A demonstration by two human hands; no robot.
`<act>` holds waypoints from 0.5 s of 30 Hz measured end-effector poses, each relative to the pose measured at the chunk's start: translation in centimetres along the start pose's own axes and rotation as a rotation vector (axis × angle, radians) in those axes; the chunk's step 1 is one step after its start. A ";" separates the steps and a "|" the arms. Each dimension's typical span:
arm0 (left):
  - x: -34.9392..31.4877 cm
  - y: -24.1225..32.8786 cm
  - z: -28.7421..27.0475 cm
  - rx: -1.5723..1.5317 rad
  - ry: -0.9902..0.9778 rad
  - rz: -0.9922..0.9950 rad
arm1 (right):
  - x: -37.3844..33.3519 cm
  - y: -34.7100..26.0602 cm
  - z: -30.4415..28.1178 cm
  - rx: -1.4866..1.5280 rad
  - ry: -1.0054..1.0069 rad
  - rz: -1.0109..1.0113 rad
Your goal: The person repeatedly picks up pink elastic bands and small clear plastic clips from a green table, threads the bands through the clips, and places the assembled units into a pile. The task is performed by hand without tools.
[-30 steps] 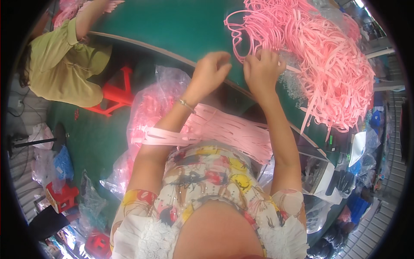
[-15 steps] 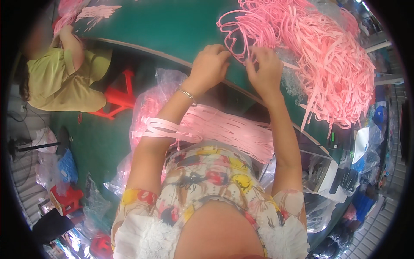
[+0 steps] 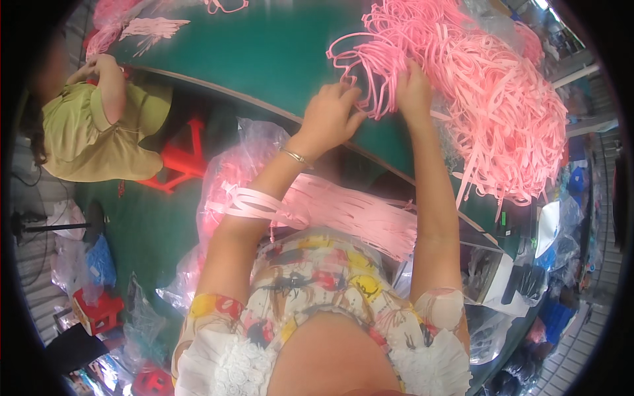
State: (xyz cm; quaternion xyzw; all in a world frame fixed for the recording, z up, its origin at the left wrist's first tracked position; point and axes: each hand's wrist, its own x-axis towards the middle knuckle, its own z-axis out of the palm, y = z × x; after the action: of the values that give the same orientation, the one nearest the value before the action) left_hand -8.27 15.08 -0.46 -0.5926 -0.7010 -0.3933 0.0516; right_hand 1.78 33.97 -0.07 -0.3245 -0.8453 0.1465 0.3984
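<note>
Thin pink loop straps (image 3: 376,69) spread over the edge of a large tangled pile on the green table. My right hand (image 3: 416,99) has its fingers closed on some of these straps, its fingertips partly hidden among them. At the left end of the loops is my left hand (image 3: 328,115), thumb and fingers apart, fingertips at the nearest strap. Whether it touches that strap is hard to tell. A flat bundle of pale pink straps (image 3: 356,208) lies across my lap, below my forearms. Several pale pink bands (image 3: 254,203) loop around my left forearm.
The tangled pink pile (image 3: 502,119) covers the right of the green table (image 3: 277,63). At the far left sits a person in a yellow-green top (image 3: 99,135), near another pink bundle (image 3: 155,28). Red stools (image 3: 181,162) and clear plastic bags (image 3: 142,310) stand on the floor.
My left hand has lowered slightly and its thumb has spread from the fingers. My right hand has risen a little into the loops. A pink loop now shows at the table's top edge.
</note>
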 end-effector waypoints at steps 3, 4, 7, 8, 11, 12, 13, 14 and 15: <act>-0.7 0.2 -0.8 0.010 -0.011 0.005 | -0.7 -0.1 0.7 0.083 0.035 -0.105; -1.0 0.3 -1.1 0.008 -0.012 0.001 | -1.1 -0.6 0.7 0.104 0.029 -0.107; -1.7 0.8 -2.3 0.051 -0.015 -0.040 | -1.9 -2.3 0.4 0.188 -0.003 -0.132; -1.9 1.0 -2.7 0.065 -0.013 -0.062 | -2.0 -2.7 0.4 0.219 -0.016 -0.144; -2.1 1.2 -3.1 0.087 0.001 -0.102 | -2.2 -2.6 0.5 0.327 -0.066 -0.082; -2.1 1.0 -3.0 0.088 0.013 -0.102 | -2.0 -2.5 0.4 0.369 -0.093 -0.055; -2.1 0.8 -3.0 0.089 0.025 -0.101 | -2.0 -2.5 0.2 0.366 -0.111 -0.052; -2.1 0.9 -3.0 0.095 0.038 -0.098 | -1.9 -2.2 0.1 0.329 -0.103 -0.074; -2.1 0.9 -3.1 0.101 0.052 -0.098 | -1.8 -1.9 0.1 0.293 -0.097 -0.098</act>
State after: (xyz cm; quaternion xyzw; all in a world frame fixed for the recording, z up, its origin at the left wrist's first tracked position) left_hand -8.04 11.50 0.95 -0.5439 -0.7465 -0.3746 0.0804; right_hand 1.74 31.37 -0.25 -0.2139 -0.8478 0.2644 0.4068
